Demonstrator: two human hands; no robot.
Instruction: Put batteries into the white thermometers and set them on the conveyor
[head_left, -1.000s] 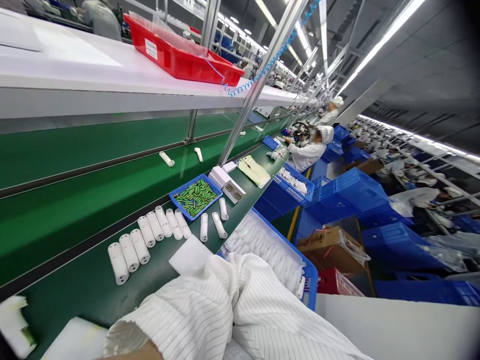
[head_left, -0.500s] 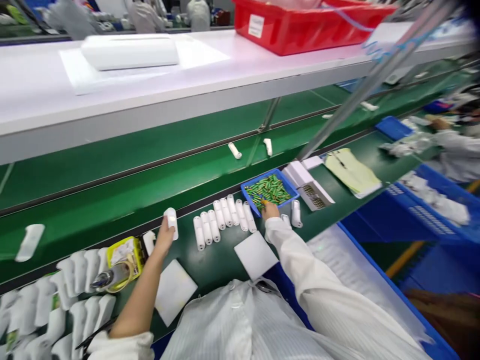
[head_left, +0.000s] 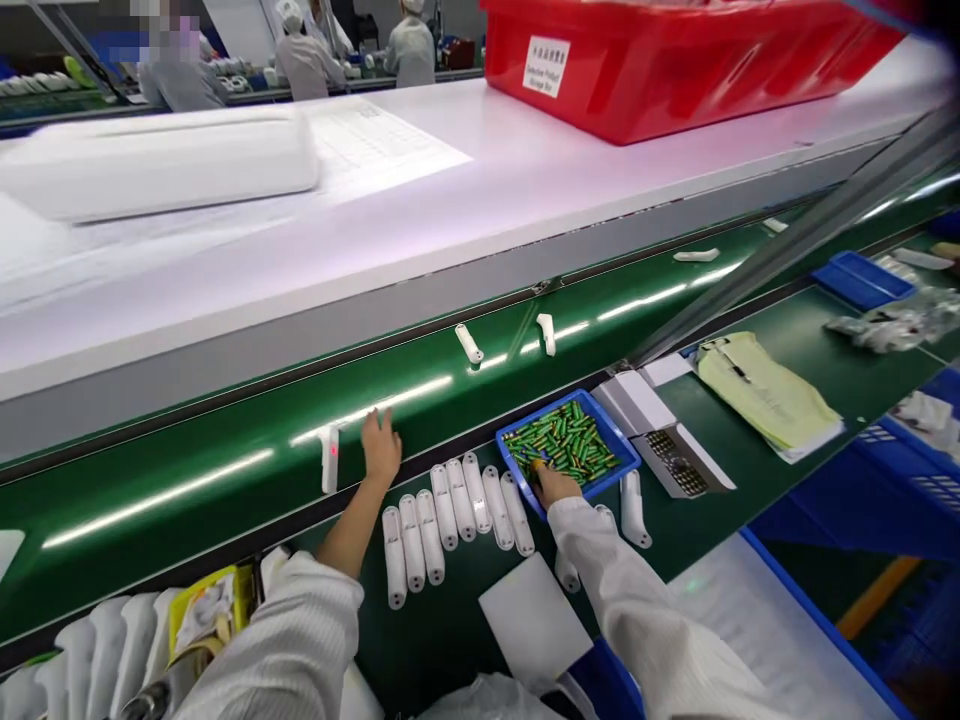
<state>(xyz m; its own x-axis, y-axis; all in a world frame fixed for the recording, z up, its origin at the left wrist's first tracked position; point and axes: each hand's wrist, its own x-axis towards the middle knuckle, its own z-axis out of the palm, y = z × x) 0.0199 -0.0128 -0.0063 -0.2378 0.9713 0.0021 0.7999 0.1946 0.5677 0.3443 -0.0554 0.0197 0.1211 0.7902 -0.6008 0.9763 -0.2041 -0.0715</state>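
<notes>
My left hand reaches over the green conveyor belt with its fingers apart and nothing in them. Just left of it, on the belt, lies a white handheld device showing a small red light. My right hand is at the near left corner of a blue tray, its curled fingers among green batteries. An orange-yellow tip shows at those fingers; whatever they pinch is hidden. Between the hands, a row of long white device bodies stretches along the bench. More white bodies lie beside my right forearm.
White devices lie farther along the belt. A shelf with a red bin runs above it. Right of the tray are an open box of small metal parts and yellow papers. A slanted metal post crosses the right side.
My left hand has let go of the white device, which now lies on the belt, and has moved right of it. My right hand stays at the battery tray. The view has shifted.
</notes>
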